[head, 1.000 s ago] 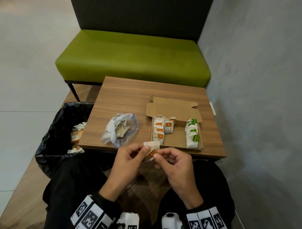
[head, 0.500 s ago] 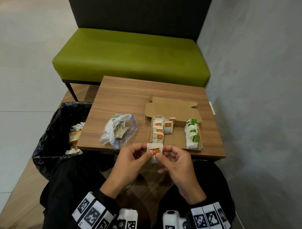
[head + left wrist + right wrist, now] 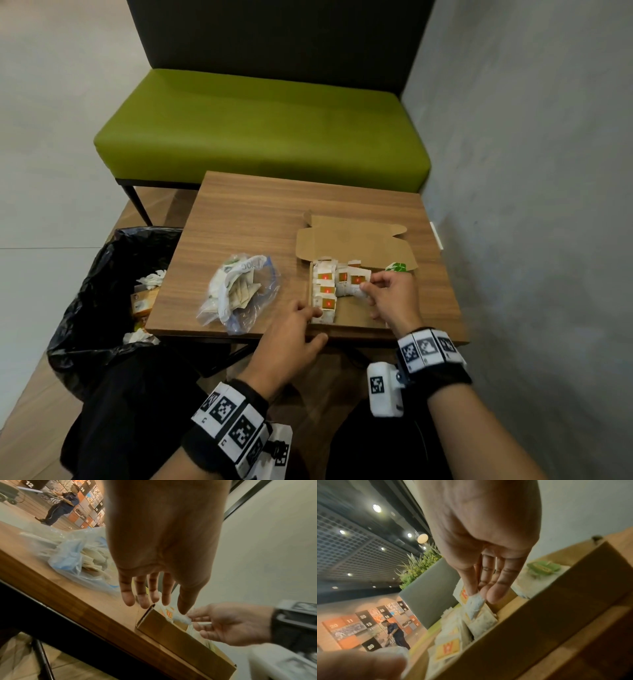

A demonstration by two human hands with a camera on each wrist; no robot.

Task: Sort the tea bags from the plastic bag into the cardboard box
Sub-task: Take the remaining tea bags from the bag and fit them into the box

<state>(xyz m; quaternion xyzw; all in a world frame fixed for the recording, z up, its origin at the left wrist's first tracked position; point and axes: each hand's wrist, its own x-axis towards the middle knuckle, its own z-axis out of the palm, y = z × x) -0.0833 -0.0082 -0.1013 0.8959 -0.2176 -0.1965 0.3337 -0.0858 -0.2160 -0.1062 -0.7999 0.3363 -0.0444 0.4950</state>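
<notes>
The open cardboard box (image 3: pixel 354 313) lies on the wooden table (image 3: pixel 246 219), its lid (image 3: pixel 356 241) folded back. Orange-tagged tea bags (image 3: pixel 325 291) fill its left side and green-tagged tea bags (image 3: pixel 542 568) its right side. My right hand (image 3: pixel 369 291) is inside the box and pinches a white tea bag (image 3: pixel 475 605) beside the orange-tagged ones. My left hand (image 3: pixel 313 323) has straight fingers that touch the box's near left corner (image 3: pixel 150 609) and hold nothing. The clear plastic bag (image 3: pixel 239 294) with several tea bags lies left of the box.
A black bin bag (image 3: pixel 102 291) holding wrappers stands left of the table. A green bench (image 3: pixel 260 130) is behind the table and a grey wall (image 3: pixel 531 205) runs close on the right. My knees are under the near table edge.
Both hands held one tea bag in front of the table edge. Now the right hand has carried it forward into the box and the left hand has let go and moved to the box corner.
</notes>
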